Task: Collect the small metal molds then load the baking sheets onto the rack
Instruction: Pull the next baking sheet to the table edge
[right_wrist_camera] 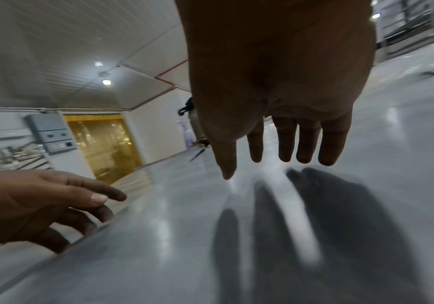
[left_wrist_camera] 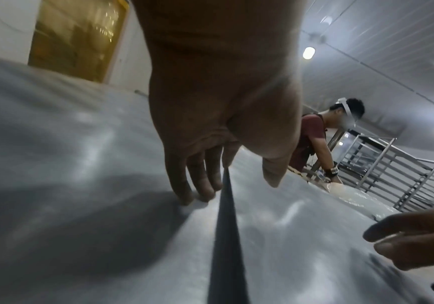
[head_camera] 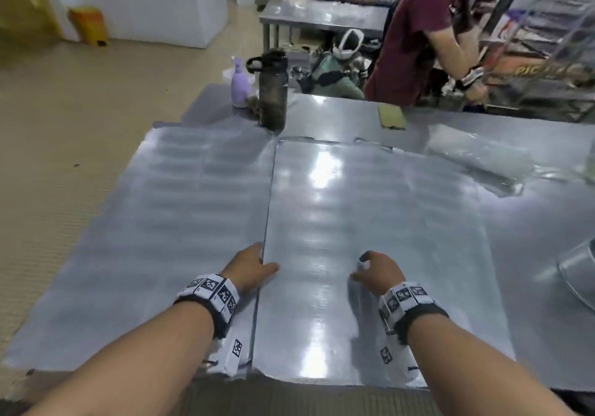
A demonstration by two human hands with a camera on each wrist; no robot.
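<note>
Two large grey baking sheets lie side by side on the steel table, the left sheet (head_camera: 161,222) and the right sheet (head_camera: 354,206). My left hand (head_camera: 267,259) is at the seam between them. It grips the raised left edge of the right sheet (left_wrist_camera: 288,246), fingers (left_wrist_camera: 197,185) down on the left side and thumb over the top. My right hand (head_camera: 360,267) hovers open just above the near part of the right sheet (right_wrist_camera: 184,246), with its fingers (right_wrist_camera: 286,144) spread and their shadow below. I see no small molds.
A dark water bottle (head_camera: 273,90) and a purple spray bottle (head_camera: 240,84) stand at the table's far left. A clear plastic bag (head_camera: 479,158) and a metal bowl (head_camera: 579,274) lie to the right. A person in a maroon shirt (head_camera: 415,38) stands by the tray rack (left_wrist_camera: 392,174).
</note>
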